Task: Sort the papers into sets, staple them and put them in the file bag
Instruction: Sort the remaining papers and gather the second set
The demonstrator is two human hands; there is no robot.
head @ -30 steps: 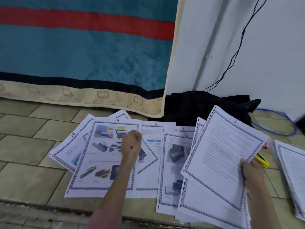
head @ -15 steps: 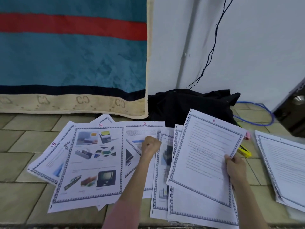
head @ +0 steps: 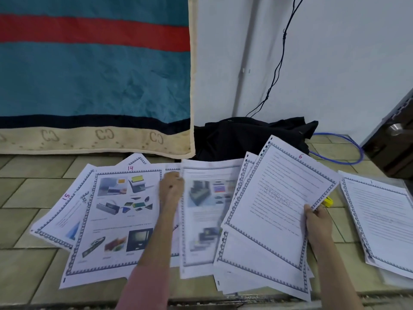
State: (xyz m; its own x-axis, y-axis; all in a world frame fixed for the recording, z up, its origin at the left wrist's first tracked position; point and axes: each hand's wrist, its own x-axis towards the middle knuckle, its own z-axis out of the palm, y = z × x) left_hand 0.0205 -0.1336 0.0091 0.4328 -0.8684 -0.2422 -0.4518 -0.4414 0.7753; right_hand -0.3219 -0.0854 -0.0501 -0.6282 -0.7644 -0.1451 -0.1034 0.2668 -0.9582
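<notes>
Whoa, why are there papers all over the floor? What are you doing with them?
A person is sorting printed white pages with patterned borders on a tiled floor. The right hand holds up a fanned bunch of text pages, the top one numbered 6. The left hand grips a blurred picture page in the middle. Picture pages numbered 14 and 15 lie on the left, and another white stack lies on the right. Nothing looks stapled yet.

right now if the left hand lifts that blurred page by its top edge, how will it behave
The blurred page is one thin sheet, so it will probably droop. It looks light, and overlapping sheet 14 may slide too, since the left hand pinches only an edge.
</notes>
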